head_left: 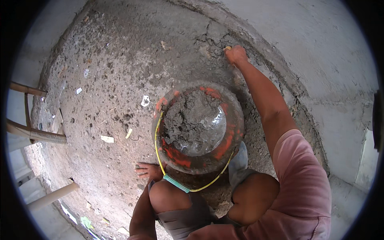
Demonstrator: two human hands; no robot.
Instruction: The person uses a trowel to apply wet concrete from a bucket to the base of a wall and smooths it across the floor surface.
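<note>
My right hand [237, 55] reaches far out to the foot of the wall, closed around a yellowish handle [228, 48]; the rest of that tool is hidden. Beside it lies a patch of wet, cracked grey mortar [210, 42]. My left hand [149, 171] rests on the rough floor next to my left knee, fingers spread. Between my knees and the wall stands a round bucket [216, 158], its orange-red surface smeared grey, part-filled with lumpy mortar [182, 120]. Its yellow handle, with a teal grip [177, 183], hangs down toward me.
A grey plastered wall [328, 52] curves along the far and right sides. Paper scraps and bits of debris [107, 139] are scattered over the rough floor [92, 160]. At the left edge, curved wooden pieces [38, 134] and a pole [54, 197] jut in.
</note>
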